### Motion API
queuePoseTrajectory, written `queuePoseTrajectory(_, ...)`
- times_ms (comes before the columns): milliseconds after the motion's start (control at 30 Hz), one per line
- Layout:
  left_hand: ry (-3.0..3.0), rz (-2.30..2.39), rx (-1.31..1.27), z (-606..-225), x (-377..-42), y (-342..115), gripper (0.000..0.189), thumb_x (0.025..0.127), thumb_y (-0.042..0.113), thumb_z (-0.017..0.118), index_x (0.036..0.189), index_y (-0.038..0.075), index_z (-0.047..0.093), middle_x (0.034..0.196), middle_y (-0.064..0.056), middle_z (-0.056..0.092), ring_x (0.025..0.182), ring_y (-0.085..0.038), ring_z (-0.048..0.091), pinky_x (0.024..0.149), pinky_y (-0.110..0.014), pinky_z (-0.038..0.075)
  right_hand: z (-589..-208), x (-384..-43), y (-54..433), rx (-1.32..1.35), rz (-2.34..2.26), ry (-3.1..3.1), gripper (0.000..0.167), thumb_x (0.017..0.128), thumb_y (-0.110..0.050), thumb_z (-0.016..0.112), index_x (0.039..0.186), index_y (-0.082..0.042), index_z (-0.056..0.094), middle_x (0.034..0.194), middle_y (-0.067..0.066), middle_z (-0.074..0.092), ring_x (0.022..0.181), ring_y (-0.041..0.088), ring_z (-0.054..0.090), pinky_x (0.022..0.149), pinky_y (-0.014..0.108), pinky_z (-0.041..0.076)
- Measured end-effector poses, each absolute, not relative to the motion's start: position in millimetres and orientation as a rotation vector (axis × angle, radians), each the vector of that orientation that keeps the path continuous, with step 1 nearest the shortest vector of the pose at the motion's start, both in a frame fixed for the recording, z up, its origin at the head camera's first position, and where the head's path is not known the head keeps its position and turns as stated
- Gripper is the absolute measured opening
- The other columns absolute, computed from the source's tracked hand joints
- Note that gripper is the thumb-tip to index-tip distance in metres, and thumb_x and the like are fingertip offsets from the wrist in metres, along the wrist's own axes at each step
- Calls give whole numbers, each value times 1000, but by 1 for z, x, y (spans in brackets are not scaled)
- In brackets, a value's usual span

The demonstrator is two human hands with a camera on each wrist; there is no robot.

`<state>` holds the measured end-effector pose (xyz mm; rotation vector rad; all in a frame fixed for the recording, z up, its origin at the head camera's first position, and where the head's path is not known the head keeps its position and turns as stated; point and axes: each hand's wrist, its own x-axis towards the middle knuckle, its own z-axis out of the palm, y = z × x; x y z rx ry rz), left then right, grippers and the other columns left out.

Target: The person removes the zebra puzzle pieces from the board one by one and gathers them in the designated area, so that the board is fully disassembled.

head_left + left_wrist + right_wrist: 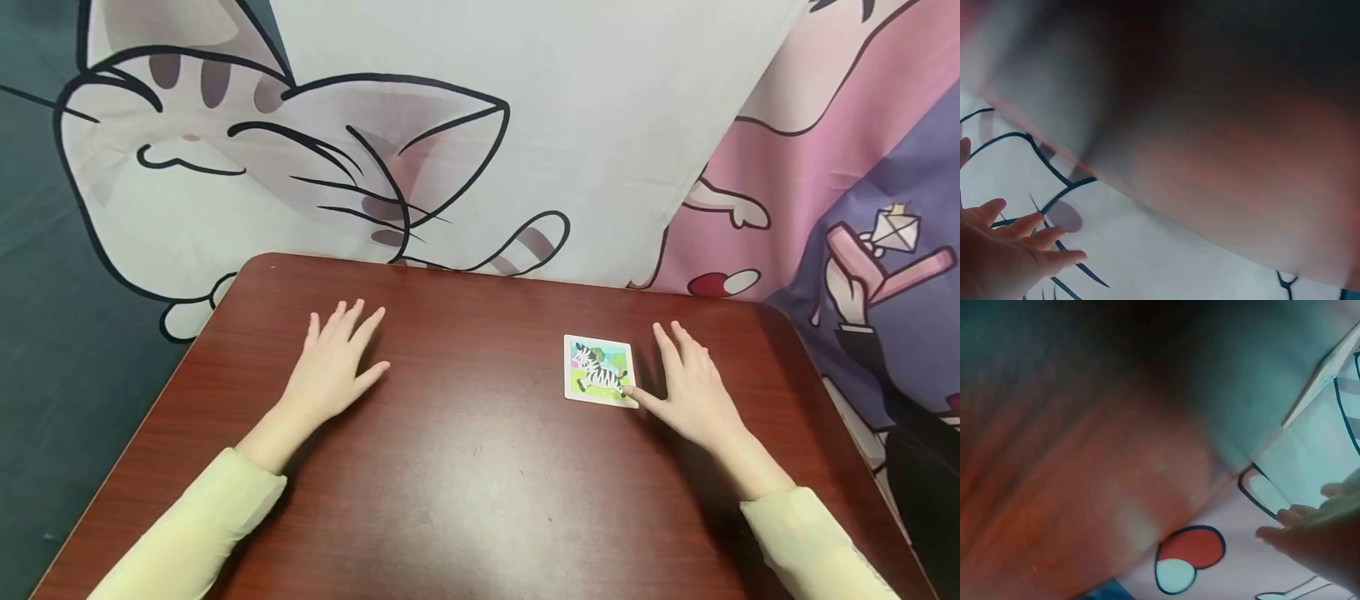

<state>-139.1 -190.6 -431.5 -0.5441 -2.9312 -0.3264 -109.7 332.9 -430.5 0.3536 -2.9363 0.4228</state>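
A square card with a zebra picture [598,369] and a white border lies flat on the brown table, right of the middle. My right hand [693,396] is just to its right, fingers spread, the thumb tip overlapping the card's lower right corner in the head view. In the right wrist view the card [1322,378] shows edge-on at the upper right, with part of the right hand [1316,544] below it. On the table's left side my left hand [322,367] has its fingers spread and holds nothing. The left wrist view catches its fingers [1016,244] at the lower left.
The brown wooden table [450,483] has rounded far corners. Close behind its far edge hangs a cloth [637,125] printed with a cartoon cat and pink and purple figures. A dark object [922,492] stands beyond the table's right edge.
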Motion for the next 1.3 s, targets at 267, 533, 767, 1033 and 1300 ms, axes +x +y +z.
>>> queuePoseTrajectory(267,-2875,-469,-713,-425,-157,-156,69,99,26,76,159,9,47,162,-23,48,153,-45,42,128,-63,29,-436,-123,330,383,639,-2921,102,88,-39,84,165,-1,29,168,28,32,153,54,30,121,71,29)
queuePoseTrajectory(533,-2863,-648,-828,-426,-173,-121,60,98,22,77,152,7,56,157,-18,55,148,-38,50,124,-56,38,-440,-135,327,466,696,-3002,97,92,-33,82,164,4,29,168,29,33,154,51,29,123,71,27)
queuePoseTrajectory(767,-2879,-733,-906,-428,-181,-87,54,98,20,76,149,7,60,151,-15,61,146,-34,53,125,-50,39,-446,-140,329,562,683,-3062,98,90,-36,84,163,4,32,167,28,36,155,50,31,123,69,28)
queuePoseTrajectory(1033,-2906,-821,-981,-429,-185,-49,49,100,20,75,146,10,62,148,-11,64,145,-31,54,125,-45,39,-451,-142,333,660,615,-3111,98,88,-37,85,163,2,34,168,26,38,154,47,36,123,67,31)
queuePoseTrajectory(1300,-2903,-938,-1023,-428,-190,-20,44,100,17,74,142,9,65,145,-8,67,142,-27,57,123,-41,42,-454,-144,335,728,585,-3111,102,85,-41,88,162,1,37,168,23,40,154,47,37,123,66,31)
